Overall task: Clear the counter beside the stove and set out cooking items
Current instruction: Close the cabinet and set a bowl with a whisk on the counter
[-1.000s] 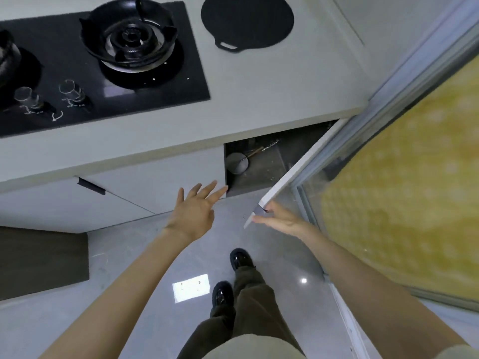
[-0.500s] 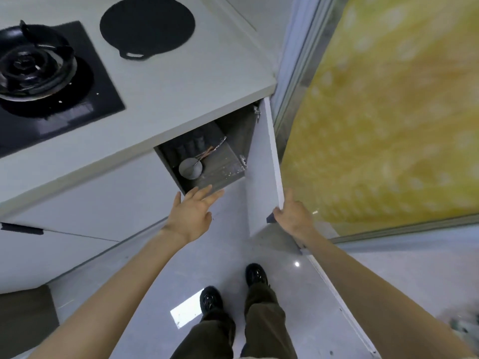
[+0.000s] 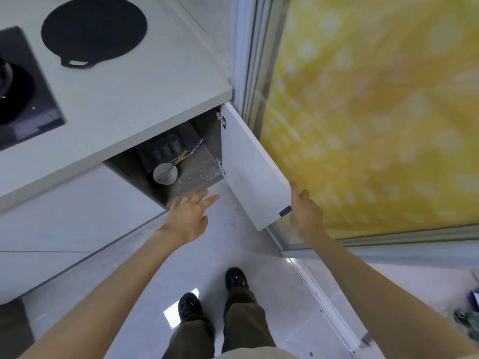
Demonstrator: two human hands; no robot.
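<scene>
A white cabinet door (image 3: 255, 167) under the counter stands swung wide open. My right hand (image 3: 305, 211) grips its outer edge near the dark handle. My left hand (image 3: 189, 213) is spread flat with fingers apart, just in front of the open cabinet (image 3: 197, 141). Inside, a small grey bowl (image 3: 165, 173) with a spoon in it sits on the shelf, with wooden utensils (image 3: 181, 157) and dark jars (image 3: 166, 147) behind it. A black round mat (image 3: 94, 31) lies on the white counter (image 3: 145, 92) beside the black stove (image 3: 18, 99).
A yellow patterned glass panel (image 3: 375, 112) in a metal frame stands right behind the open door. My two black shoes (image 3: 236, 278) are on the grey tiled floor. Closed white cabinet fronts (image 3: 64, 221) run to the left.
My right hand has swung the cabinet door further open toward the glass panel. My view has shifted right, so the stove has slid out at the left. My left hand stays flat near the opening.
</scene>
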